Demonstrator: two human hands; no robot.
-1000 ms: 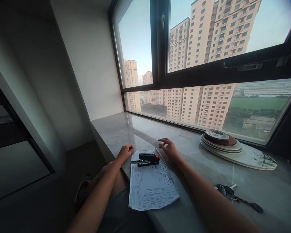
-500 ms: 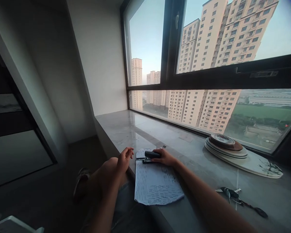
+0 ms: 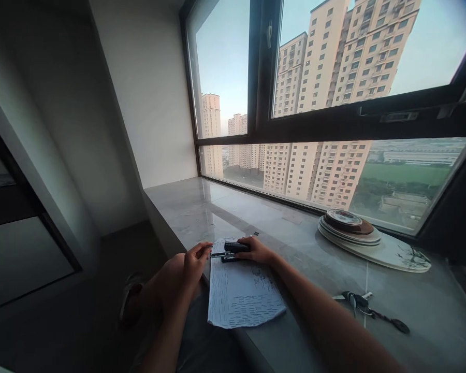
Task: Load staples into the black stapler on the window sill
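A black stapler (image 3: pixel 236 247) lies over the far end of a handwritten sheet of paper (image 3: pixel 243 298), with its metal tray sticking out to the left. My right hand (image 3: pixel 256 250) is wrapped round the stapler's right end. At the tip of the tray is my left hand (image 3: pixel 195 261), its thumb and fingers pinched together. Whatever sits between those fingertips is too small to make out. Just beyond the stapler, a small dark strip (image 3: pixel 256 233) rests on the grey stone sill (image 3: pixel 233 210).
To the right on the sill are a stack of plates or mats (image 3: pixel 347 230) and a bunch of keys (image 3: pixel 363 303). A large window (image 3: pixel 225 77) runs along the far side. The sill's front edge passes beside my leg (image 3: pixel 159 285).
My left hand has come up to the end of the stapler's tray, and its fingers have closed into a pinch. The right hand keeps its hold; the view has turned slightly right.
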